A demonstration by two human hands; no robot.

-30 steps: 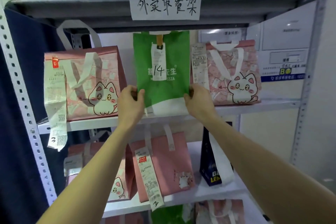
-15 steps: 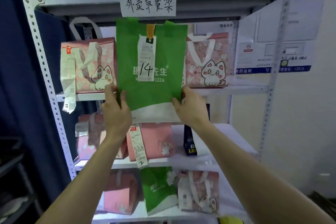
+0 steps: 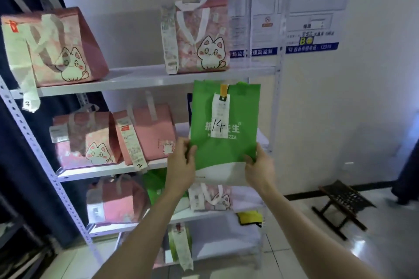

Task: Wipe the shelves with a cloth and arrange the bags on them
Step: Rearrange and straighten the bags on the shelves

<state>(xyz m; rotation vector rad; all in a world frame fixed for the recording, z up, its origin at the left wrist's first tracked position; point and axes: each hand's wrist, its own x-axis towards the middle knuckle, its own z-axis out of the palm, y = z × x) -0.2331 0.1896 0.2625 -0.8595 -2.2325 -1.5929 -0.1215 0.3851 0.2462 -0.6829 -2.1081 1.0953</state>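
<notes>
I hold a green bag with a white receipt marked 14 upright in the air, in front of the right end of the second shelf. My left hand grips its lower left edge and my right hand grips its lower right edge. The top shelf carries a pink cat bag at the left and another pink cat bag at the right, with a bare gap between them. A yellow cloth lies on the right end of a lower shelf.
The white metal rack holds more pink bags on the second shelf and pink and green bags below. A dark curtain hangs at the left. A small folding stool stands on the tiled floor at the right, by the white wall.
Both hands lifted the green bag off the middle of the top shelf and carried it down and to the right. My view dropped and shifted right.
</notes>
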